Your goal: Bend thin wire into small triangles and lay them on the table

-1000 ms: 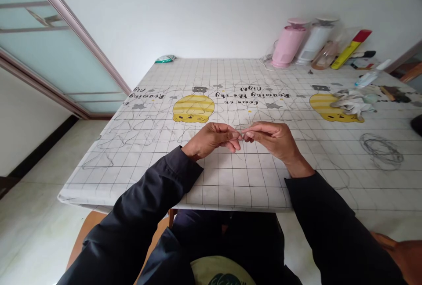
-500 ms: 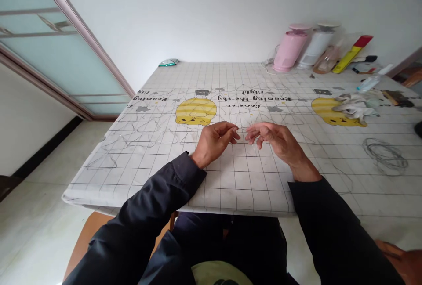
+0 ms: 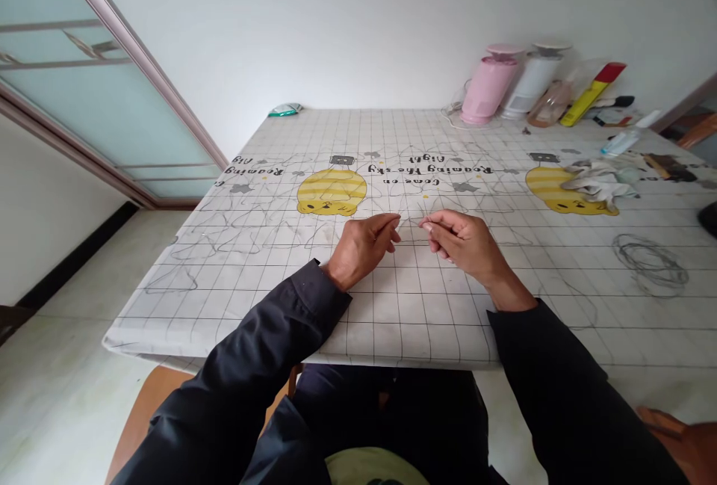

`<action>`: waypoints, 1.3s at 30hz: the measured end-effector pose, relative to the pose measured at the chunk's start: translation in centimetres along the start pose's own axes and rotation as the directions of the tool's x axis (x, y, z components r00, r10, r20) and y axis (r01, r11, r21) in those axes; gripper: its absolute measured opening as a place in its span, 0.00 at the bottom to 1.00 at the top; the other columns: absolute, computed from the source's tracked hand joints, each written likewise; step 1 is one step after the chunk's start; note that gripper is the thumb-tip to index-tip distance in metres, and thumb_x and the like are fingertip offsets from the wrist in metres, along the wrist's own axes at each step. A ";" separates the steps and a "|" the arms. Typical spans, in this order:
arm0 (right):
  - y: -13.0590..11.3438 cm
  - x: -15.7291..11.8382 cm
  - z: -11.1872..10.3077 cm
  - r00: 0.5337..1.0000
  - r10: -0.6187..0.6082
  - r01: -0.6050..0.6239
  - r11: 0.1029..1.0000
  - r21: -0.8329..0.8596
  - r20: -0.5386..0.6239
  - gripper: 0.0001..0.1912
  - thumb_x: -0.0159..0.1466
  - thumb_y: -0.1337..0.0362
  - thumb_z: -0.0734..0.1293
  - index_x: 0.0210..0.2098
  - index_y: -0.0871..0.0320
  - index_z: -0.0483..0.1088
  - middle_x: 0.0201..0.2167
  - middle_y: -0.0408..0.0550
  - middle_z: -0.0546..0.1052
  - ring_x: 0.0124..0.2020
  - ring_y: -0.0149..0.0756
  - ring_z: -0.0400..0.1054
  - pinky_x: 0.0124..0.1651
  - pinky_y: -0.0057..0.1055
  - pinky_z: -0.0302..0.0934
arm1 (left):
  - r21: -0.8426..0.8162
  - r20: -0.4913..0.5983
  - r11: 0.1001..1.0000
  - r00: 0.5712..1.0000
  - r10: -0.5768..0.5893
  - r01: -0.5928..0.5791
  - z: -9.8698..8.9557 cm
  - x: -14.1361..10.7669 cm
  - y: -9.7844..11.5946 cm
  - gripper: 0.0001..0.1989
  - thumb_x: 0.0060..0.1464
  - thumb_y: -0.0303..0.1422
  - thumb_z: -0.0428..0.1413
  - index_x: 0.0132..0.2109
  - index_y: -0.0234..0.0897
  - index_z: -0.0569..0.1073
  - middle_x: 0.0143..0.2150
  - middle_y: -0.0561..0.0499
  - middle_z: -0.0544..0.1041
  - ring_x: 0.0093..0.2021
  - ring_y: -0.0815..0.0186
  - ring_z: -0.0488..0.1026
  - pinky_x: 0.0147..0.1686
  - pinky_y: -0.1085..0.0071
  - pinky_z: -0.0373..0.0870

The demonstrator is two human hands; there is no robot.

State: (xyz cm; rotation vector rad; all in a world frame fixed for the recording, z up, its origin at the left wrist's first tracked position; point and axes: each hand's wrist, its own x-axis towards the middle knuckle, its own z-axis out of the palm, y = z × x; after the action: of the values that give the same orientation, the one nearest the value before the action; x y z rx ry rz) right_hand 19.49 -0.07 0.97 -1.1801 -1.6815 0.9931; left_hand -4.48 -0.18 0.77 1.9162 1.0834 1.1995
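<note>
Over the middle of the checked tablecloth point(image 3: 442, 328), my left hand point(image 3: 367, 246) is closed, thumb and forefinger pinched on something too thin to make out. A short gap to the right, my right hand point(image 3: 462, 242) is also closed in a pinch, and what it grips is too small to name. Thin grey thread point(image 3: 252, 235) lies in loose, tangled loops across the cloth beyond and to the left of my hands. A coil of similar thread point(image 3: 650, 267) rests on the right side of the table.
At the back right stand a pink cylinder point(image 3: 489, 89), a white cylinder point(image 3: 531, 85), a clear bottle point(image 3: 552, 102) and a yellow-red box point(image 3: 592, 95). A crumpled cloth point(image 3: 602, 182) and a small bottle point(image 3: 627, 137) lie nearer. A green packet point(image 3: 285, 110) sits at the back left.
My right hand's fingers have drawn together from a looser, spread pose into a pinch. My left hand stays pinched in nearly the same place. The view has shifted slightly.
</note>
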 end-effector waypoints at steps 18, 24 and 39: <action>-1.0 -0.3 0.0 0.995 -0.070 0.057 0.981 -0.183 -0.065 0.18 0.76 0.47 0.69 0.39 0.53 0.78 0.24 0.41 0.76 0.22 0.32 0.64 0.26 0.32 0.58 | -0.248 -0.002 0.942 0.972 -0.235 0.227 -0.6 0.6 1.3 0.33 0.74 0.59 0.52 0.54 0.29 0.79 0.42 0.39 0.88 0.33 0.61 0.86 0.38 0.67 0.82; -0.6 -0.2 0.0 0.997 -0.052 0.040 0.983 -0.178 -0.064 0.18 0.76 0.46 0.68 0.42 0.53 0.80 0.21 0.40 0.73 0.22 0.33 0.64 0.28 0.33 0.59 | -0.200 -0.152 0.963 0.965 -0.213 0.181 -3.0 -0.2 2.8 0.28 0.73 0.55 0.57 0.51 0.31 0.81 0.45 0.39 0.87 0.37 0.62 0.86 0.37 0.68 0.83; -6.3 -1.8 14.9 0.911 0.147 -0.155 0.988 -0.011 0.384 0.18 0.74 0.48 0.67 0.48 0.56 0.78 0.23 0.41 0.72 0.21 0.32 0.60 0.23 0.30 0.55 | 0.128 -0.135 0.962 0.956 0.259 -0.242 -2.9 -20.9 6.5 0.15 0.71 0.23 0.57 0.61 0.30 0.76 0.45 0.40 0.86 0.41 0.61 0.86 0.40 0.69 0.86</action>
State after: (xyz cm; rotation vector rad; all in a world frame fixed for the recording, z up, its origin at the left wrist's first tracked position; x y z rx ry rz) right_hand 4.08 -5.43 1.41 -1.1701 -1.8946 1.4092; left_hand -10.32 -21.36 -1.13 2.1259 1.0231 1.4721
